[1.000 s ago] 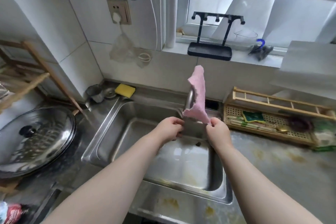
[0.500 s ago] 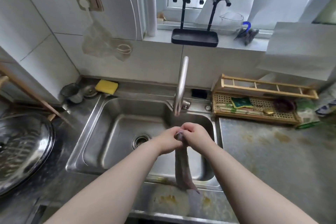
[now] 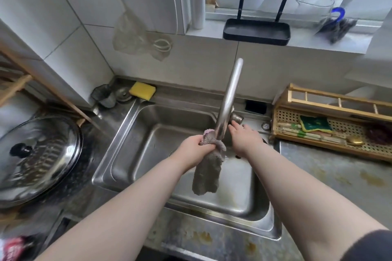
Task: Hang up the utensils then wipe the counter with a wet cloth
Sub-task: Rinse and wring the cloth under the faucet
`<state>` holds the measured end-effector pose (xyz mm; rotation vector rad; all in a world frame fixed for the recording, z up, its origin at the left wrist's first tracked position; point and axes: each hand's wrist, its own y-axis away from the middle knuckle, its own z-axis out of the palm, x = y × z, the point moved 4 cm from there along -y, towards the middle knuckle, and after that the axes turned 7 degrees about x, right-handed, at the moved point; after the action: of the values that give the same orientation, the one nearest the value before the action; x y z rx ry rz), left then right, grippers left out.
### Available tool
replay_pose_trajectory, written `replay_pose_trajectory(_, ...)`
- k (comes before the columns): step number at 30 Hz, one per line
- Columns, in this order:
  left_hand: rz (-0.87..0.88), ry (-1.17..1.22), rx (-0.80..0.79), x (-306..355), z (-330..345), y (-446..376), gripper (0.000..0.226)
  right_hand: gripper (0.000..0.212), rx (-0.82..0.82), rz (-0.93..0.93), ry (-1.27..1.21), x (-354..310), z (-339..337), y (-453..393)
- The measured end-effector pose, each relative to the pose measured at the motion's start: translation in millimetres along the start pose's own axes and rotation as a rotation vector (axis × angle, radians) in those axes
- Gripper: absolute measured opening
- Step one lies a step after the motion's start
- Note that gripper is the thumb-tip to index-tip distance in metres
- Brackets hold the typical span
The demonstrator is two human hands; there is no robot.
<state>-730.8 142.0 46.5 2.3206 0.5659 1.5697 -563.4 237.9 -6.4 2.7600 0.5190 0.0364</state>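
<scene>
We see the counter (image 3: 331, 180), stained steel, running from 3 to 6 o'clock around the sink (image 3: 131, 154), which sits dead centre

Big pot lid (image 3: 38, 159) at 9 o'clock, left of the sink. Bamboo rack (image 3: 331, 110) at 3 o'clock on the counter, black hook stand (image 3: 256, 29) at 12 o'clock on the sill

Faucet (image 3: 230, 99) arcs from its base at 1 o'clock of the basin, spout ending over the bowl

Cloth (image 3: 207, 171) looks wet and grey-pink, hangs over the basin just below the spout, top bunch touching the spout tip

Our left hand (image 3: 195, 148) is fisted tight around the cloth's upper end. Our right hand (image 3: 246, 137) is loosely spread, holding nothing, fingers reaching at the faucet base; we can't tell if they actually touch the handle

Yellow sponge (image 3: 142, 90) at 11 o'clock on the sink's back ledge
</scene>
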Motion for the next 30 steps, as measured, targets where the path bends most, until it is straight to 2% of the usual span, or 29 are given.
replay_pose_trajectory(5,-0.028,-0.026,-0.017,1.1,7.9,-0.7,0.022,0.046,0.075,0.010,0.227,-1.8,-5.1,-6.6)
replay_pose_trajectory(7,-0.031,-0.049,-0.025,3.0,8.5,0.1,0.030,0.044,0.009,0.071,0.178,0.2,-4.1,-8.0)
replay_pose_trajectory(9,-0.032,-0.041,-0.036,4.3,8.7,0.8,0.026,0.042,0.005,0.126,0.028,1.1,-1.4,-10.8)
replay_pose_trajectory(11,-0.064,0.041,-0.035,1.8,8.8,-1.0,0.020,0.043,0.077,0.192,-0.359,-1.7,-1.7,-6.4)
replay_pose_trajectory(13,-0.071,0.044,-0.018,1.9,7.0,-1.4,0.019,0.036,0.102,0.280,-0.969,-10.3,-3.0,11.2)
replay_pose_trajectory(15,-0.055,-0.051,0.010,1.3,6.2,-3.7,0.018,0.031,-0.006,0.335,-1.462,-24.8,-1.6,35.0)
replay_pose_trajectory(16,-0.056,-0.079,-0.001,2.7,7.0,-2.9,0.019,0.030,-0.061,0.305,-1.545,-31.8,-2.5,48.3)
replay_pose_trajectory(18,-0.082,-0.078,-0.061,5.6,11.9,0.2,0.024,0.018,-0.036,0.217,-1.466,-40.0,-2.7,67.0)
replay_pose_trajectory(20,-0.056,-0.128,-0.116,8.0,19.3,3.5,0.025,0.011,0.132,0.210,-1.283,-34.8,-2.3,74.5)
replay_pose_trajectory(23,0.039,-0.340,-0.101,9.2,17.2,4.3,0.013,0.019,0.283,0.299,-1.138,-12.7,-1.5,78.0)
replay_pose_trajectory(28,0.056,-0.415,-0.081,6.5,3.7,2.0,0.017,0.021,0.218,0.333,-1.137,-6.3,-0.4,89.9)
replay_pose_trajectory(30,0.031,-0.306,-0.045,7.0,4.4,5.4,0.016,0.022,0.206,0.348,-1.238,-18.8,0.5,96.2)
